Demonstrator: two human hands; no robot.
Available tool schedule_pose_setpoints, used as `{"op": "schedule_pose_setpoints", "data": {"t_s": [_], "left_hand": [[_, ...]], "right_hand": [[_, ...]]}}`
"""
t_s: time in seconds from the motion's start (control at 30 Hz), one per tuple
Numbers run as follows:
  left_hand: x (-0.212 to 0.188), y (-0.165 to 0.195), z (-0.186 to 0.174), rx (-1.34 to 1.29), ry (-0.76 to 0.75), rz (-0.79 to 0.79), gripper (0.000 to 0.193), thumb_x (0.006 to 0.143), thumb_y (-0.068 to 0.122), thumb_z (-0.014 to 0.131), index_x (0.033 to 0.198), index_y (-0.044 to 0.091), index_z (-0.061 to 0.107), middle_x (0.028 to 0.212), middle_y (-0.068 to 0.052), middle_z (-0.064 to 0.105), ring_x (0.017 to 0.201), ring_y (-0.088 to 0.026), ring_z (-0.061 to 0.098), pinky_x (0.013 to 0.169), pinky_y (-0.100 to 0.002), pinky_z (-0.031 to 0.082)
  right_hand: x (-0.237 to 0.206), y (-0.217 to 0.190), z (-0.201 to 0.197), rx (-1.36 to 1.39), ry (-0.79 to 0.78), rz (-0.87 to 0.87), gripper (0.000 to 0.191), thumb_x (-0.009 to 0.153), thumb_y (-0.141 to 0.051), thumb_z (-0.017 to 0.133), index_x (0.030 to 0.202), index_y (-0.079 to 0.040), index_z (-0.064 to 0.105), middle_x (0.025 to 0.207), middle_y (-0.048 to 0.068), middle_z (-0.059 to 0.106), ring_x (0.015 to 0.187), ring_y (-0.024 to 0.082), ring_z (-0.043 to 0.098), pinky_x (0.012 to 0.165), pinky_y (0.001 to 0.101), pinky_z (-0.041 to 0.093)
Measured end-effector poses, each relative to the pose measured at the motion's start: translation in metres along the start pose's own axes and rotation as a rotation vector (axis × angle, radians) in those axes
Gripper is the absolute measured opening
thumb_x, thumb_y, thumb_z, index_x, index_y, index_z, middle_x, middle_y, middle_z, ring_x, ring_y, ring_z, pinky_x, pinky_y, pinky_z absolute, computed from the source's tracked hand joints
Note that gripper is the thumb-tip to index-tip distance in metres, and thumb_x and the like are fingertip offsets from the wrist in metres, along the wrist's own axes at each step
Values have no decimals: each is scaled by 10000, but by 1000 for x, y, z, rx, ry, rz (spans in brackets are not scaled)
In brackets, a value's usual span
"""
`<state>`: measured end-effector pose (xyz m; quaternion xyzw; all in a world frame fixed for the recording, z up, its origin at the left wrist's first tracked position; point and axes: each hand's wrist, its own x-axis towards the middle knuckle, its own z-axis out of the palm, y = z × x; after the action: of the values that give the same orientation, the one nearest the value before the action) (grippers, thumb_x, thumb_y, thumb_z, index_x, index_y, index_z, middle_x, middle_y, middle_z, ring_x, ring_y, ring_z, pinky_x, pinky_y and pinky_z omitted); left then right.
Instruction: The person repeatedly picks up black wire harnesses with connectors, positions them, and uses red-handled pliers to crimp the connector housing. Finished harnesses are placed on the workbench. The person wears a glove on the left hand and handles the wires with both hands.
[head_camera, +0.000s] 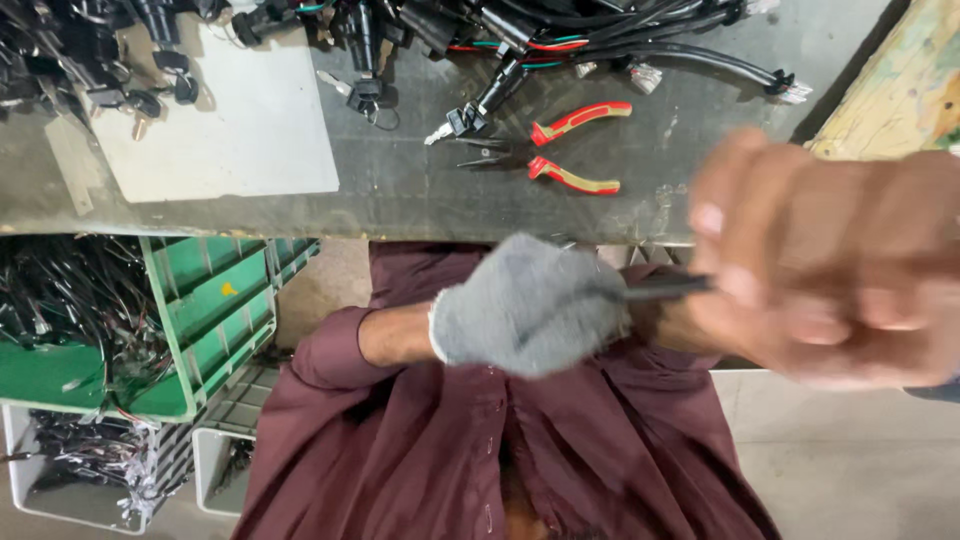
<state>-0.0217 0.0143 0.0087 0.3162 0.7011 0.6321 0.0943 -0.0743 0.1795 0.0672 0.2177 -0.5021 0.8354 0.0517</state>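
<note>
The left hand (525, 305), in a grey glove, grips one end of a thin black cable (660, 288). The bare right hand (830, 270), blurry, holds the other end. Both stay near the body. Red pliers (565, 150) lie unused on the desk (420, 190).

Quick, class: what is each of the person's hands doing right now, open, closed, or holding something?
Left hand, in a grey glove: closed around one end of a thin dark cable.
Right hand, bare and blurred: closed, fingers pinching the same cable's other end.
</note>
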Motion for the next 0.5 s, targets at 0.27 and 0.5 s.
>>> {"op": "schedule_pose_setpoints", "data": {"t_s": [0.27,0.5], "left_hand": [[2,-10,-51,169,5,63,185,944,130,694,1105,69,625,981,-129,667,949,-321,670,900,-422,533],[1,-19,-83,-65,150,-229,284,1076,128,663,1329,13,606,1211,-69,675,1052,-139,645,983,-272,531]], "right_hand": [[-55,28,-103,174,1,-119,213,1026,-334,489,1116,-156,562,1015,0,648,909,191,659,859,423,465],[-77,105,-44,-204,191,423,619,989,-162,683,1526,-32,406,1031,50,624,927,150,601,937,342,516]]}}
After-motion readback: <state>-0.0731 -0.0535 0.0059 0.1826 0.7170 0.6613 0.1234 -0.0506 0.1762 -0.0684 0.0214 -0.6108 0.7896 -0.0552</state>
